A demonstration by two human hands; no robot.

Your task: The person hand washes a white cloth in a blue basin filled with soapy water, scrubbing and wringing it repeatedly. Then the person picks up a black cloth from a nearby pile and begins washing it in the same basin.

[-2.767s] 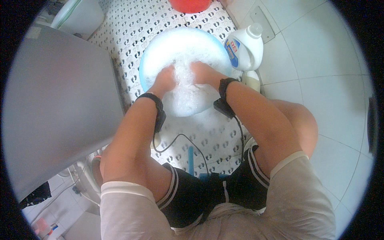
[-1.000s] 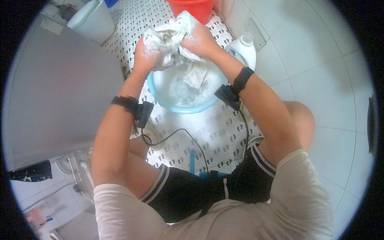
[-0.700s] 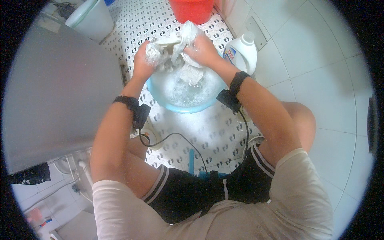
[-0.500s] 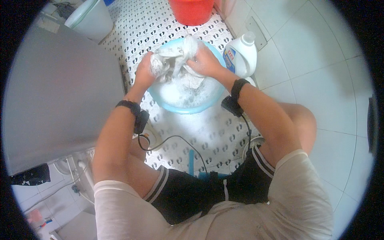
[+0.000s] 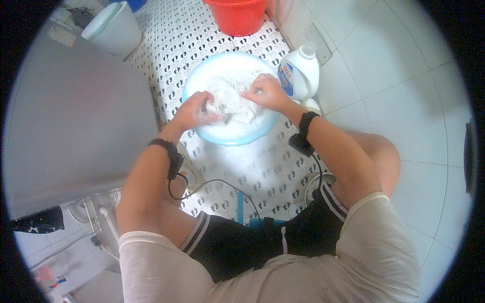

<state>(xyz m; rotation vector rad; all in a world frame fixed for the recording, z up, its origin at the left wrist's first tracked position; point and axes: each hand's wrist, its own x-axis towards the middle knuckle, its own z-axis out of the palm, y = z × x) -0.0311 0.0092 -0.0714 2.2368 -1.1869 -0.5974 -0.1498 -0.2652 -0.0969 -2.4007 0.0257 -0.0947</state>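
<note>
White cloth (image 5: 233, 103) bunched in blue basin (image 5: 194, 83), stretched sideways between left hand (image 5: 194, 110) and right hand (image 5: 265, 92), both grips pinching it.

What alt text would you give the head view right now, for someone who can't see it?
Seen from above, a seated person's left hand and right hand both grip a wet white cloth inside a light blue basin on a footprint-patterned mat. A white detergent bottle stands right of the basin, a red bucket beyond it.
</note>
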